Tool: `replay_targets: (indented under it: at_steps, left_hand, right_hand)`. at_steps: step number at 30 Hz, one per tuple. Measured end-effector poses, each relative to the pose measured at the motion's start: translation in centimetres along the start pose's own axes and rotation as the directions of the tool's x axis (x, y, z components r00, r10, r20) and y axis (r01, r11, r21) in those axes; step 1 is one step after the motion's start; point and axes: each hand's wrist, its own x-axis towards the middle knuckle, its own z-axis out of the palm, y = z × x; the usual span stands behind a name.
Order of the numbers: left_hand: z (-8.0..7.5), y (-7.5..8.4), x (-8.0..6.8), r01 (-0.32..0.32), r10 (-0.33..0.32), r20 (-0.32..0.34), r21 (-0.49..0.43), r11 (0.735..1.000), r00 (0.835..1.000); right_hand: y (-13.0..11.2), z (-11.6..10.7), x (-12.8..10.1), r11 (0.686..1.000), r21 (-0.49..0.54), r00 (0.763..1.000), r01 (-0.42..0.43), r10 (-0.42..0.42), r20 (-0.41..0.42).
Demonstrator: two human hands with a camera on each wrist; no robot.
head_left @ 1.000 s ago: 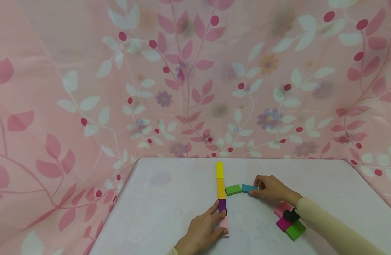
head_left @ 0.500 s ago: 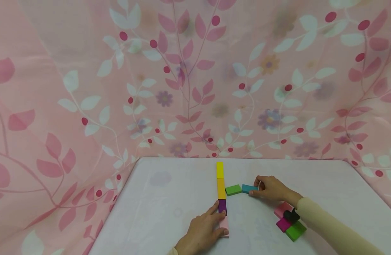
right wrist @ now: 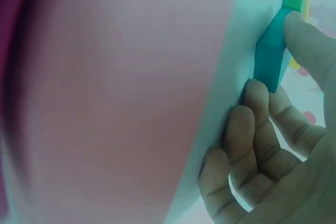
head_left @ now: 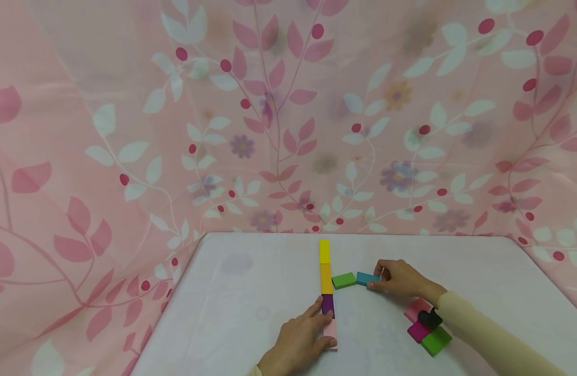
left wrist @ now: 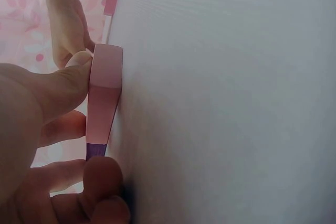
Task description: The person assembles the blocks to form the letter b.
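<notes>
A row of flat blocks runs away from me: pink [head_left: 330,332], purple [head_left: 328,305], orange [head_left: 326,279] and yellow [head_left: 324,251]. My left hand [head_left: 295,340] rests along it, thumb on the pink block's near end and fingertips at the purple block. In the left wrist view the thumb touches the pink block [left wrist: 105,93], with the other fingers spread further along. A green block [head_left: 344,280] branches off to the right of the orange one. Beyond its right end lies a blue block [head_left: 367,278], pinched at its right end between thumb and fingers of my right hand [head_left: 401,278].
Under my right forearm sit more blocks: a pink one [head_left: 417,309], a magenta one [head_left: 417,331] and a green one [head_left: 436,340]. A small black device [head_left: 429,317] on the right wrist overlaps them. A flowered pink curtain [head_left: 288,130] hangs behind the white table [head_left: 213,313].
</notes>
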Motion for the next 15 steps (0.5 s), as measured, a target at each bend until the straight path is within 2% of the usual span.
replay_targets:
  at_steps: [8, 15]
  left_hand:
    - [-0.04, -0.03, 0.02, 0.002, -0.002, 0.001, -0.008, 1.0, 1.0]
    - [0.07, -0.16, 0.05, -0.009, 0.009, 0.0, -0.012, 1.0, 1.0]
  right_hand:
    - [-0.18, -0.09, 0.04, 0.999, 0.013, 0.999, -0.031, 0.031, 0.005]
    - [0.02, -0.08, -0.01, 1.0, 0.018, 1.0, -0.023, 0.022, 0.009]
